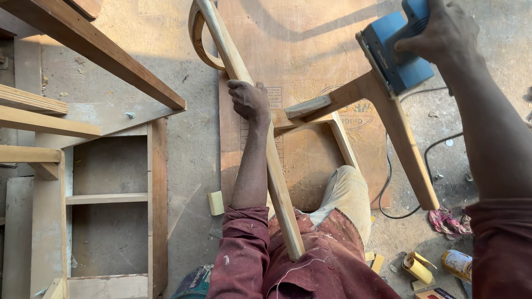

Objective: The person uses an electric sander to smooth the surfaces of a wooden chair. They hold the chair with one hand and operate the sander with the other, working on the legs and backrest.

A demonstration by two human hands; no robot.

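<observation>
Nearest to the camera, the lower end of a long wooden chair leg rests against the person's dark red shirt. Its long axis runs from this near end up and a little to the left, towards the far curved arm piece at the top of the view. On the floor at the near right lie a roll of yellow sandpaper, a small can and a bundle of rags.

Further away, the left hand is closed around this long leg about at the middle of the chair frame, just beside the joint where a cross rail meets it. A second leg points from the joint area down to the right, with its free end near the rags.

At the far right, the right hand grips from above a blue electric sander, whose base is pressed on the upper end of this second leg. Its black cable lies on the floor to the right of a plywood sheet under the chair. At the left stands an unfinished wooden furniture frame, well apart from the hands.
</observation>
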